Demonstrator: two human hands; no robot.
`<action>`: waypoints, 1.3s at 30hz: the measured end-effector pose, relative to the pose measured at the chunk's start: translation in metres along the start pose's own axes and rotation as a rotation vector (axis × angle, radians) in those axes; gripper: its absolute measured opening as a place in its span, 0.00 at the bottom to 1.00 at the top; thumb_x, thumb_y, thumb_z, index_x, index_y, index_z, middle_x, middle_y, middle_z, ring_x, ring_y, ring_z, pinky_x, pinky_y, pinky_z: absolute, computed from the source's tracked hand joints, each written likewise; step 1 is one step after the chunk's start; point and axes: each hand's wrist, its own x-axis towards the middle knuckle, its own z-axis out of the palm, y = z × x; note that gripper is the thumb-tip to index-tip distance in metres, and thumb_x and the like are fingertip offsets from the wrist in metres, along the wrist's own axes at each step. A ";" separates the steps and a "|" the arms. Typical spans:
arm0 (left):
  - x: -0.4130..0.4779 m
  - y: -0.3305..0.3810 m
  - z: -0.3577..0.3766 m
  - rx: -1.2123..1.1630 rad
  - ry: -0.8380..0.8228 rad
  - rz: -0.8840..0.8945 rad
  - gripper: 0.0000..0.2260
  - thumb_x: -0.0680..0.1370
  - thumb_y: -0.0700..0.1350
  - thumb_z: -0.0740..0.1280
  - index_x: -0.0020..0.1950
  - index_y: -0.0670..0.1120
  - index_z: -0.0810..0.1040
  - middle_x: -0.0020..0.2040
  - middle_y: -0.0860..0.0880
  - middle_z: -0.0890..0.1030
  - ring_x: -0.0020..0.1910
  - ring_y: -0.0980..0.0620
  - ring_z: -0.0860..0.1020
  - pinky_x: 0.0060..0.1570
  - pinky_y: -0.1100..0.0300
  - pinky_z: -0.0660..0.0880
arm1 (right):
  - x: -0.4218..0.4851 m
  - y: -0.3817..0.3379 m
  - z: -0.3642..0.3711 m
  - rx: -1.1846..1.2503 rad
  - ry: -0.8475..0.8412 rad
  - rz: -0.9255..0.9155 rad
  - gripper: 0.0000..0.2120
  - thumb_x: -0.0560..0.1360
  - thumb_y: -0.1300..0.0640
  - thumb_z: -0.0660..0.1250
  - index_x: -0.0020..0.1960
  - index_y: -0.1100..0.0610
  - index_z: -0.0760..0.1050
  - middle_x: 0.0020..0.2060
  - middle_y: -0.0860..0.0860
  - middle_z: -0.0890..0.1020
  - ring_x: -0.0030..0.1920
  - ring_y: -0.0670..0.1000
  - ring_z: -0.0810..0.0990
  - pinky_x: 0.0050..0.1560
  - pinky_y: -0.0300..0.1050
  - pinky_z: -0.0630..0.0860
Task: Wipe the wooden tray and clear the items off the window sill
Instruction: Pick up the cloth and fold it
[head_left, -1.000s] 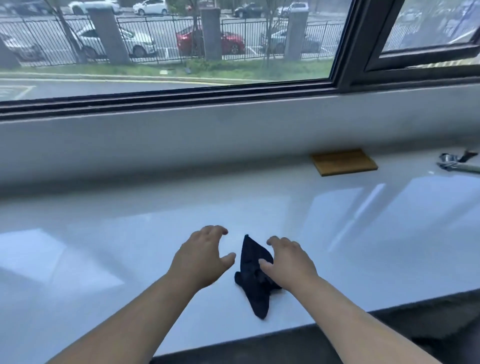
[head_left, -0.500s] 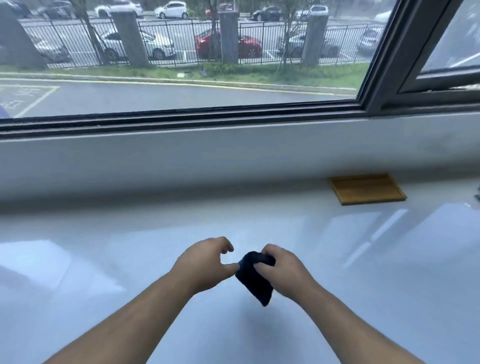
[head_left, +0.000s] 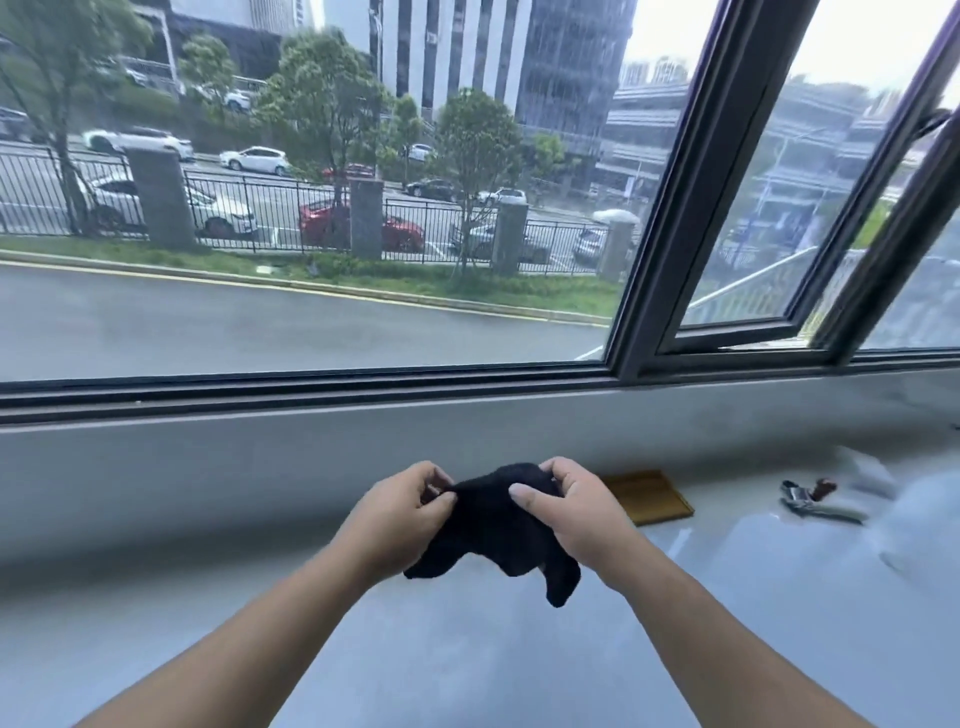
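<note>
The wooden tray (head_left: 647, 496) lay flat on the window sill (head_left: 467, 665) against the back wall, partly hidden behind the right hand (head_left: 574, 512); left of the tray, both hands held a dark cloth (head_left: 493, 535) raised off the sill, the left hand (head_left: 400, 512) and right each pinching its top edge, probably to spread it for wiping; right of the tray, well apart, lay small metal items (head_left: 815, 503); the sill before the tray was bare.

An indoor room at street level is indicated: a deep white window sill (head_left: 519, 649) under dark-framed windows (head_left: 670, 197), with a fenced car park (head_left: 291, 218) outside.
</note>
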 end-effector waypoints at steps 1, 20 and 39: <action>0.005 0.002 -0.003 -0.006 0.018 -0.002 0.03 0.81 0.55 0.66 0.47 0.62 0.77 0.42 0.66 0.84 0.38 0.62 0.82 0.37 0.58 0.78 | 0.002 0.001 -0.005 -0.080 -0.022 -0.001 0.12 0.71 0.43 0.76 0.47 0.47 0.77 0.41 0.49 0.88 0.40 0.52 0.87 0.46 0.58 0.86; 0.048 0.098 -0.016 -0.594 -0.081 -0.375 0.19 0.69 0.41 0.71 0.60 0.49 0.83 0.40 0.45 0.81 0.36 0.46 0.79 0.37 0.57 0.76 | 0.058 0.043 0.024 -0.575 -0.403 -0.294 0.45 0.65 0.30 0.73 0.78 0.38 0.60 0.72 0.41 0.69 0.75 0.47 0.65 0.70 0.52 0.72; 0.036 0.092 -0.070 -0.091 -0.308 -0.161 0.24 0.64 0.59 0.84 0.56 0.62 0.82 0.52 0.48 0.88 0.49 0.47 0.88 0.55 0.46 0.84 | 0.053 0.002 0.005 0.301 -0.480 -0.152 0.23 0.80 0.43 0.66 0.52 0.65 0.81 0.44 0.59 0.86 0.44 0.52 0.79 0.48 0.51 0.72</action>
